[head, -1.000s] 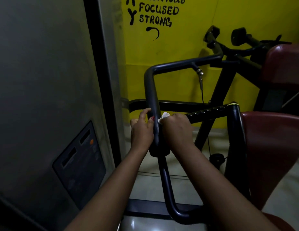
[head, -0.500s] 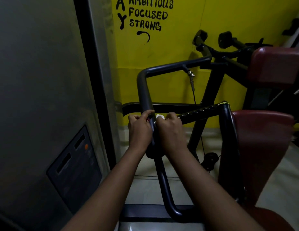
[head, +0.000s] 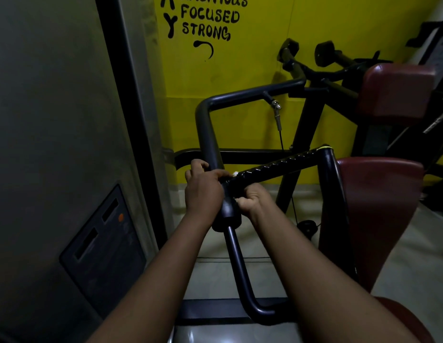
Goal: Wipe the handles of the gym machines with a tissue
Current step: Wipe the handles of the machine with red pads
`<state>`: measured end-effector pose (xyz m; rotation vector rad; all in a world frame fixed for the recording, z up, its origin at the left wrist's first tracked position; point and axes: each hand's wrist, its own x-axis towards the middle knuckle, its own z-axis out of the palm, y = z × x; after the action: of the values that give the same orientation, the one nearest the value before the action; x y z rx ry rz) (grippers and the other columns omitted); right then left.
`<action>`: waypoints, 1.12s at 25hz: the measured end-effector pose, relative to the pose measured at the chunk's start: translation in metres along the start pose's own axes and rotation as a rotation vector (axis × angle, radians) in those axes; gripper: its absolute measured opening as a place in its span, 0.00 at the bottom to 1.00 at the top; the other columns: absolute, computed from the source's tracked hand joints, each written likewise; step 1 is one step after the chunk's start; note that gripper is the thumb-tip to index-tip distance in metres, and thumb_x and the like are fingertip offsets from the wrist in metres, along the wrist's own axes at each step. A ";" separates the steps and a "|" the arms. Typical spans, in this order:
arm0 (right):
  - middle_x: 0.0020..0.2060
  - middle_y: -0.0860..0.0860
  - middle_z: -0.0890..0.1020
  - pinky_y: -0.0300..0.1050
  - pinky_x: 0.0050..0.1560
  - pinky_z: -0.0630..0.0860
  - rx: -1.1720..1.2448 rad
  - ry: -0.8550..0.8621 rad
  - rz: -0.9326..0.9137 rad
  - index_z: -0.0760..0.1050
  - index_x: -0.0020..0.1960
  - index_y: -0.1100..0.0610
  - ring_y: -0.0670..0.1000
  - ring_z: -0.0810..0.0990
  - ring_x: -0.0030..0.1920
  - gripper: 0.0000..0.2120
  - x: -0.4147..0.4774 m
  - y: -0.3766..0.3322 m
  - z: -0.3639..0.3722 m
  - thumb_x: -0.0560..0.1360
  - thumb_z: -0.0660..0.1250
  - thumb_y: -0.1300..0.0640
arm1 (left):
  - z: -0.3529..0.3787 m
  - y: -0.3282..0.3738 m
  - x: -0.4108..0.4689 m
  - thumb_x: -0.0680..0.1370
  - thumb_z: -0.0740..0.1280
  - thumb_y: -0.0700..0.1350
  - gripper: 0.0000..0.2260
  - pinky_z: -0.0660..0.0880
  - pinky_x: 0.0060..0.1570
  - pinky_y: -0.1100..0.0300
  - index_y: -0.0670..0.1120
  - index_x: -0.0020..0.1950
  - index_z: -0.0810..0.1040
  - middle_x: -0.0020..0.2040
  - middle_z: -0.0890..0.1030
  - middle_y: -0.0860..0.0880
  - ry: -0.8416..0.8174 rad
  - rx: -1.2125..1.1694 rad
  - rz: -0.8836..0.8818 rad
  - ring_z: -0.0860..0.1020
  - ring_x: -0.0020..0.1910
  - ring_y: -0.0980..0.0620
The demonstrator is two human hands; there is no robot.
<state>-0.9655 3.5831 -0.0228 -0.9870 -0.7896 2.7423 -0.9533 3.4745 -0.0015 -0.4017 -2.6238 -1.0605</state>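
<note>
Tissue (head: 234, 173) pokes out white at near end of ribbed grip (head: 277, 167), prob bunched in right hand (head: 252, 199), fingers curled tight just under that grip. Left hand (head: 203, 191) beside it, fingers wrapped round foam handle (head: 226, 215).

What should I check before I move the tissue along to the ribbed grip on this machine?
1. tissue in hand: ok, a white bit shows at the right hand.
2. left hand gripping the upright handle: ok.
3. ribbed grip unobstructed: ok, nothing lies on it.
4. tissue clean enough: cannot tell, it is mostly hidden.
5. cable away from both hands: ok, it hangs behind the grip.
</note>
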 end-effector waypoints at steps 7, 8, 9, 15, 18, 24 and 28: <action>0.37 0.60 0.73 0.45 0.59 0.77 -0.054 0.006 -0.042 0.71 0.41 0.63 0.54 0.74 0.38 0.17 -0.025 0.008 -0.017 0.79 0.48 0.74 | -0.002 0.006 0.003 0.78 0.60 0.37 0.17 0.73 0.55 0.50 0.55 0.52 0.84 0.61 0.65 0.47 -0.015 0.067 0.011 0.64 0.61 0.44; 0.38 0.60 0.73 0.41 0.50 0.80 -0.032 0.024 -0.036 0.71 0.41 0.63 0.54 0.76 0.40 0.17 -0.023 0.007 -0.015 0.80 0.48 0.73 | -0.001 0.004 0.005 0.78 0.61 0.38 0.16 0.72 0.57 0.50 0.55 0.53 0.84 0.62 0.65 0.48 -0.027 0.086 0.034 0.63 0.62 0.44; 0.39 0.60 0.74 0.40 0.49 0.80 0.001 0.024 -0.023 0.72 0.43 0.63 0.54 0.78 0.45 0.16 -0.025 0.005 -0.010 0.80 0.49 0.72 | -0.002 0.003 0.007 0.78 0.63 0.40 0.14 0.70 0.59 0.51 0.56 0.54 0.84 0.64 0.65 0.48 -0.048 0.116 0.065 0.63 0.64 0.44; 0.37 0.56 0.75 0.43 0.42 0.80 0.157 0.165 -0.278 0.73 0.44 0.62 0.52 0.76 0.33 0.11 -0.039 0.013 -0.005 0.78 0.56 0.74 | -0.010 0.002 0.020 0.77 0.65 0.40 0.21 0.55 0.69 0.49 0.58 0.68 0.75 0.71 0.68 0.53 -0.230 0.404 0.297 0.57 0.73 0.47; 0.35 0.53 0.76 0.41 0.37 0.78 0.193 0.291 -0.504 0.74 0.41 0.60 0.49 0.75 0.29 0.11 -0.045 0.004 -0.007 0.77 0.60 0.72 | -0.008 0.002 0.023 0.77 0.64 0.37 0.25 0.58 0.71 0.49 0.57 0.70 0.72 0.74 0.67 0.53 -0.295 0.394 0.278 0.55 0.76 0.48; 0.40 0.53 0.83 0.47 0.43 0.82 -0.306 0.377 -0.792 0.76 0.43 0.52 0.49 0.84 0.38 0.10 -0.051 0.027 -0.010 0.72 0.71 0.66 | -0.005 0.007 0.026 0.76 0.64 0.38 0.20 0.64 0.68 0.48 0.55 0.65 0.78 0.69 0.74 0.52 -0.294 0.319 0.255 0.57 0.76 0.45; 0.52 0.52 0.77 0.27 0.38 0.75 -0.551 0.472 -1.083 0.80 0.50 0.57 0.34 0.80 0.40 0.05 -0.055 0.002 -0.013 0.74 0.71 0.61 | -0.002 0.013 0.020 0.76 0.62 0.44 0.15 0.66 0.64 0.48 0.50 0.61 0.80 0.63 0.79 0.43 -0.273 0.278 0.227 0.55 0.77 0.44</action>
<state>-0.9146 3.5718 -0.0019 -0.8362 -1.4426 1.3452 -0.9667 3.4851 0.0147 -0.8047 -2.8191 -0.5938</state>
